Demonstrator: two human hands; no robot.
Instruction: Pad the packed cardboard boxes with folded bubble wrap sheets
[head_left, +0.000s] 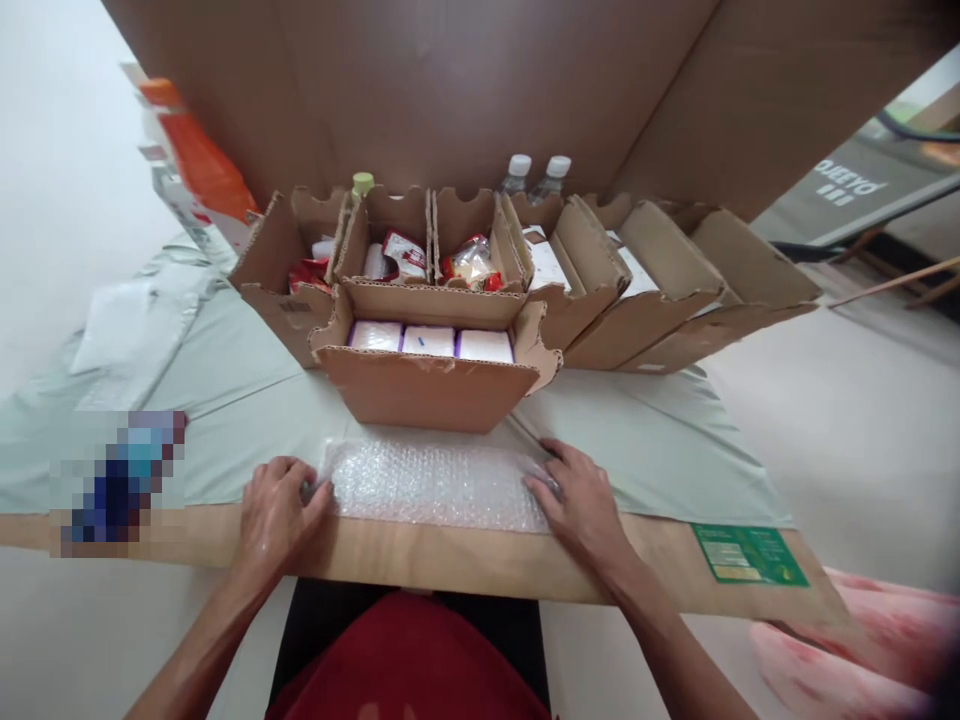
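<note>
A pale green sheet (660, 450) covers most of the wooden surface (450, 560), backed by a tall cardboard wall (450, 90). Near the front edge lies a bubble wrap bundle (435, 485), just before an open cardboard box (431, 385) holding three white packs (431, 342). The left hand (277, 510) presses the bundle's left end, fingers curled loosely onto it; the right hand (581, 495) lies on its right end, fingers spread flat. Neither grip is clenched around it.
</note>
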